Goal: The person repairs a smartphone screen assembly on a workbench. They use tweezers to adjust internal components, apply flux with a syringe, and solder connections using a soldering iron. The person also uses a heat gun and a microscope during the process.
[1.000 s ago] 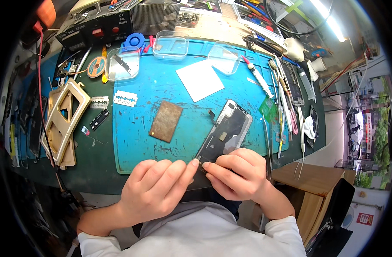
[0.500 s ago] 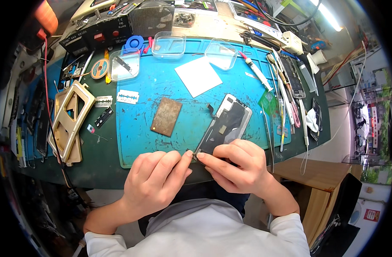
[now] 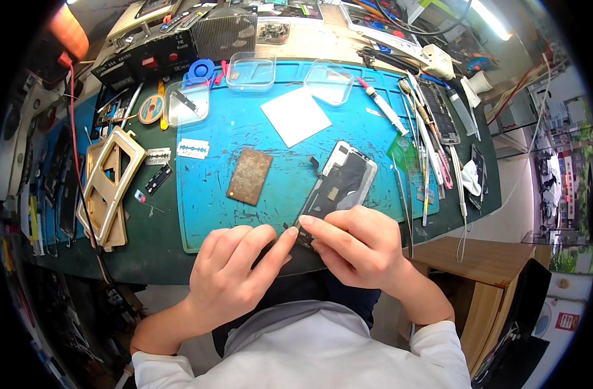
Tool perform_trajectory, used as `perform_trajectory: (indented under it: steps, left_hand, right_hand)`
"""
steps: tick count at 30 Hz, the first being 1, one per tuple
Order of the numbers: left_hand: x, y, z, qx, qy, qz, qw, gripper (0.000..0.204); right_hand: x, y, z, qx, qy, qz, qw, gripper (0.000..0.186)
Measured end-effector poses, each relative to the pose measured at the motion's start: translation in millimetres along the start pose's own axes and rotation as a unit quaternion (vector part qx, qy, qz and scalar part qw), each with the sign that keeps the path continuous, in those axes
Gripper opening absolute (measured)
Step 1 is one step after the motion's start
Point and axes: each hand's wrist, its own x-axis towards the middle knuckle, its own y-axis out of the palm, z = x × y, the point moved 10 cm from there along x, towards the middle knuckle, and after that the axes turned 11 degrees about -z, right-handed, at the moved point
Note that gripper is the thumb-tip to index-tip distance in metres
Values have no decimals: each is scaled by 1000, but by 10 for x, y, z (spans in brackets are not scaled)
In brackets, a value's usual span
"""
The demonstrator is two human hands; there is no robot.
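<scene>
A phone screen assembly [image 3: 335,183], dark-backed with a silvery top end, lies slanted at the mat's front edge, its lower end toward me. My left hand [image 3: 235,262] is closed, with its index fingertip at the lower left corner of the screen and its thumb mostly hidden below. My right hand [image 3: 361,249] is closed over the lower end, its index fingertip on the left edge just above the left one. A short black flex cable [image 3: 314,163] sticks out from the screen's upper left side. The fingers cover most of the lower end.
A brown metal plate [image 3: 250,176] and a white square pad [image 3: 296,117] lie on the blue mat [image 3: 206,223]. Clear plastic boxes [image 3: 251,72] stand behind. Tweezers and a syringe [image 3: 387,110] are at right. Razor blades [image 3: 193,148] and a beige frame mould [image 3: 108,188] sit left.
My right index fingertip has moved slightly up along the screen's left edge. My left fingertip has shifted a little to the right. The screen stays in nearly the same place.
</scene>
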Motion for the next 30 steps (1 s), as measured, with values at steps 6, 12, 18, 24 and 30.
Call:
perform_trajectory:
  steps: [6,12,18,24,30]
  left_hand:
    - [-1,-13,-25,9,11,1,1000,34]
    - [-16,-18,-68,30,32,-4,999,33]
    - [-8,-20,-74,33,37,-6,999,34]
    - [-13,-50,-67,22,29,-21,999,35]
    - [16,-106,-62,-10,4,-35,999,39]
  right_hand:
    - [-19,-31,40,-39,-20,10,999,35]
    - [-30,-22,128,-39,-53,35,997,30]
    - [-3,-10,128,-60,-49,36,996,28]
    - [97,66,262,-106,-100,57,988,24]
    - [132,91,314,-131,-166,115,971,22]
